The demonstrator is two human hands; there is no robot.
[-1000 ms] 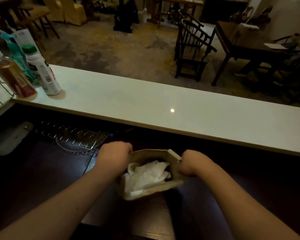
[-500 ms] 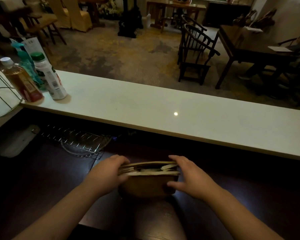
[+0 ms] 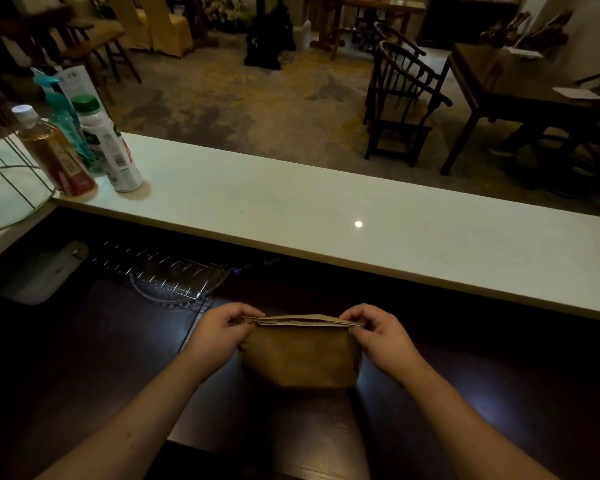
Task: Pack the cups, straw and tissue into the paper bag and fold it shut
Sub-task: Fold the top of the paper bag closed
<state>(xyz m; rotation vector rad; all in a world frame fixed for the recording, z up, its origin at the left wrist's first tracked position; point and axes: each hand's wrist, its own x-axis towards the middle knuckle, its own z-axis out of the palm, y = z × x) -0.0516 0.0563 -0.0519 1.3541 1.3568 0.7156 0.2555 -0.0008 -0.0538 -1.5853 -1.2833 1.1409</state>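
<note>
2 bare hands pinch the flattened top of the paper bag (image 3: 300, 358), 1 at each end. The left hand (image 3: 219, 336) has its fingers curled over the bag's left top corner, thumb toward the person, nipped tight on the layered paper edge. The right hand (image 3: 378, 336) does the same at the right top corner, fingers bent down over the rim and closed on it. Between the 2 hands the mouth of the bag is pressed together into a thin stack of brown layers running straight across, so nothing inside can be seen. The bag stands upright on the dark wooden worktop (image 3: 499, 393), its brown front face turned toward the person and slightly bulged.

To the left, further back on the worktop, a wire rack (image 3: 160, 271) lies over a clear glass dish, well apart from the bag. Beyond the bag runs a long white counter (image 3: 326, 209) with a small bright spot of reflected light on it. At its left end stand 3 bottles close together: an amber bottle (image 3: 54, 155) with a white cap, a teal spray bottle (image 3: 65, 123) behind it, and a white bottle (image 3: 108, 147) with a green cap. A wire basket (image 3: 11, 188) sits at the far left edge. Dark wooden chairs and tables fill the dim room behind.
</note>
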